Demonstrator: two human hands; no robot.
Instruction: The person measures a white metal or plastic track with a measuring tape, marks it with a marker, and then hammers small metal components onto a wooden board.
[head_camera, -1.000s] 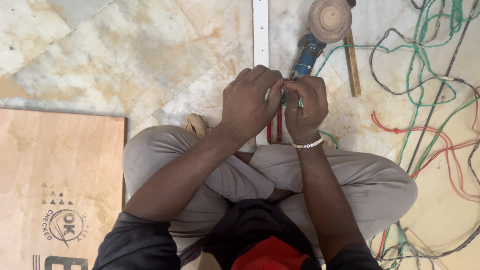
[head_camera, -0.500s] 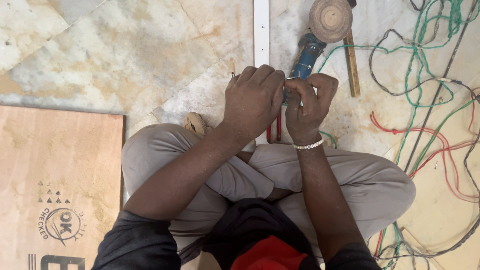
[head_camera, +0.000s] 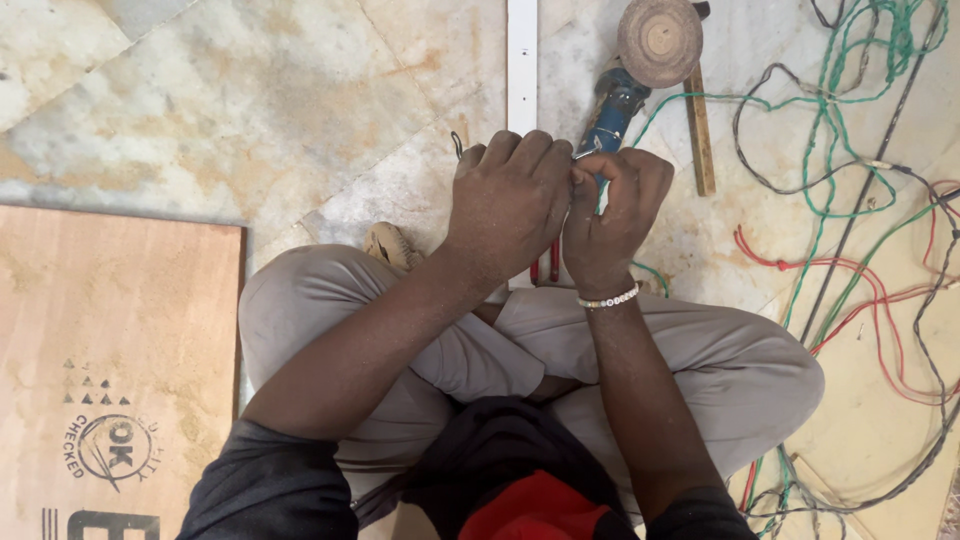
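Hands barely shifted, L hand (head_camera: 510, 200) & R hand (head_camera: 612, 215) fingers pinching red-handled tool (head_camera: 545, 270), mostly hidden

Soft, even daylight fills the view, bright without harsh glare. The marble floor (head_camera: 250, 90) shows a mild sheen and only faint shadows, the darkest lying under the left hand (head_camera: 510, 195) and right hand (head_camera: 610, 215). Focus is sharp throughout. The plywood sheet (head_camera: 110, 360) is evenly lit. Slight wide-angle stretch shows at the edges.
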